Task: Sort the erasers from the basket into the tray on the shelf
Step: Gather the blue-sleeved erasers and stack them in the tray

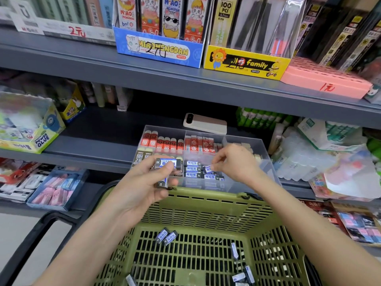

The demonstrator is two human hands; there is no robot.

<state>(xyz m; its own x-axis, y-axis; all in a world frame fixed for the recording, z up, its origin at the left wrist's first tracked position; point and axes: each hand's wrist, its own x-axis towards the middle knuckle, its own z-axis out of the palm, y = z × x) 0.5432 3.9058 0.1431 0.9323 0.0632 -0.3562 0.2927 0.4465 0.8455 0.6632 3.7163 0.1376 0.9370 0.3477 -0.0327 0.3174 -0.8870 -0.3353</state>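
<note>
The right grip (235, 162) pinches one eraser (207, 169) just over the tray (267, 162)'s front-middle compartment, long axis roughly along its rows; the left grip (144, 182), at the tray's front-left, holds a spare stack (168, 163)

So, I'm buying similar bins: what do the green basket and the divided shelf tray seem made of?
Basket: apparently moulded plastic, olive green, matt, judging by its slotted lattice walls. Tray: clear rigid plastic, possibly acrylic, glossy; the erasers show through its walls.
</note>
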